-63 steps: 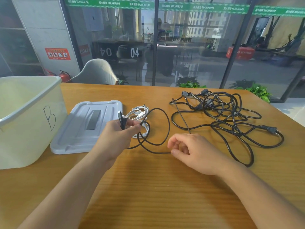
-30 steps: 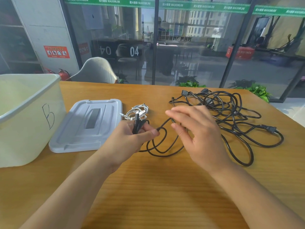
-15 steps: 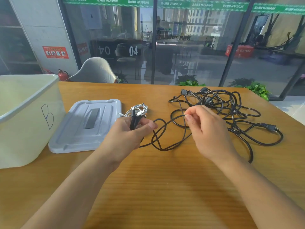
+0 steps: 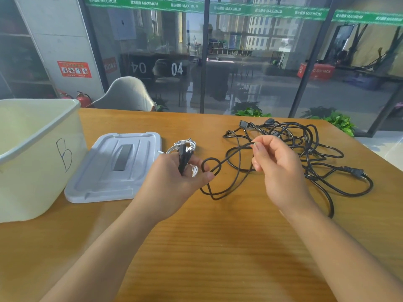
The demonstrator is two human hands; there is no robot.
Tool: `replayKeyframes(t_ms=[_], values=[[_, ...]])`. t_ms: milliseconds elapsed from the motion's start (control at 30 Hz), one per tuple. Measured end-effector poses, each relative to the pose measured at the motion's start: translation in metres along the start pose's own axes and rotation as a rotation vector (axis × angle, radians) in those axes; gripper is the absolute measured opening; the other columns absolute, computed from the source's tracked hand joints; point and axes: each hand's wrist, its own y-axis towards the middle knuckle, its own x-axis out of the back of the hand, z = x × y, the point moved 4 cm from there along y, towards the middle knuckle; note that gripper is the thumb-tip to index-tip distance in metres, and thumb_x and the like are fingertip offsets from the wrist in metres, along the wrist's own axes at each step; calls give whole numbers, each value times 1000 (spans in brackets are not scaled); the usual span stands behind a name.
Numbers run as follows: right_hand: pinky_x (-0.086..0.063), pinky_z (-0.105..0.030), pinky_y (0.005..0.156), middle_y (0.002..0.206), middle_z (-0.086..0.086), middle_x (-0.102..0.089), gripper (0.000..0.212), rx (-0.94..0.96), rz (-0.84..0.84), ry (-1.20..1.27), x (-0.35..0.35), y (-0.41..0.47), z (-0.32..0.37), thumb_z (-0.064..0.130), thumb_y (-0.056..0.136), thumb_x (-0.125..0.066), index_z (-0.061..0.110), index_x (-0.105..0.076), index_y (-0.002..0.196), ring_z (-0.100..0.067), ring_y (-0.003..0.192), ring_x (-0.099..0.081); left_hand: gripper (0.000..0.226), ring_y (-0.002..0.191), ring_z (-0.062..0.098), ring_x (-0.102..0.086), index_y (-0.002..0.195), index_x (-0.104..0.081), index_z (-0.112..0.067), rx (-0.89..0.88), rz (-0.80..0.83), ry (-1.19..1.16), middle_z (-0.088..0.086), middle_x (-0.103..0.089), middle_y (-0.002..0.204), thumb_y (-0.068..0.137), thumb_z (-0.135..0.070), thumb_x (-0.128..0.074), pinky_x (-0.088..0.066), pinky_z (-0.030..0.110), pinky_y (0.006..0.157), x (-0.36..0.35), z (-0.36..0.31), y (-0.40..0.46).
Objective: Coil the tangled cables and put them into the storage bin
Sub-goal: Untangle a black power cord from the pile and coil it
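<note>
My left hand (image 4: pixel 174 177) grips the gathered loops and plug end of a thin black cable (image 4: pixel 220 171) above the table's middle. My right hand (image 4: pixel 277 164) pinches a strand of the same cable between thumb and forefinger, lifted off the table. Loops of it hang between both hands. A tangled heap of thick black power cables (image 4: pixel 305 149) lies at the right, one plug (image 4: pixel 354 171) pointing right. A small white cable bundle (image 4: pixel 185 147) lies behind my left hand. The cream storage bin (image 4: pixel 32 153), marked B, stands open at the left.
The bin's grey lid (image 4: pixel 117 166) lies flat between the bin and my left hand. The wooden table (image 4: pixel 218 247) ends at a glass wall at the back, with a chair (image 4: pixel 124 94) beyond the far edge.
My right hand left the table, reached over the cable, pinched a strand and lifted it. The left hand has gathered more loops, and the loose loops on the table have tightened.
</note>
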Motion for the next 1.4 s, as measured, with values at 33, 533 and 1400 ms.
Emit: replayKeyframes(t_ms=[33,533,1400], values=[[-47,-22,71,70,14,-54,15,6,7,8,0,0,0,26,109,-53,26,-65,100,-9,71,-51,16,47,12,-30,78,-70,-25,-6,-17,37,-13,-29,47,86,-25,-84,-41,28,55,1,1,0],[-56,-34,78,97,4,-73,17,663,124,-667,-25,-20,32,17,99,-69,16,-79,112,-17,89,-67,16,43,8,-28,82,-69,-36,-25,-2,119,-12,-30,47,86,-31,-84,-29,16,45,6,3,0],[-55,-39,75,103,8,-74,16,659,161,-716,-21,-21,26,17,99,-70,20,-79,111,-18,90,-64,21,42,6,-30,74,-68,-24,-1,35,111,-12,-32,46,84,-30,-85,-30,16,45,1,7,-1]])
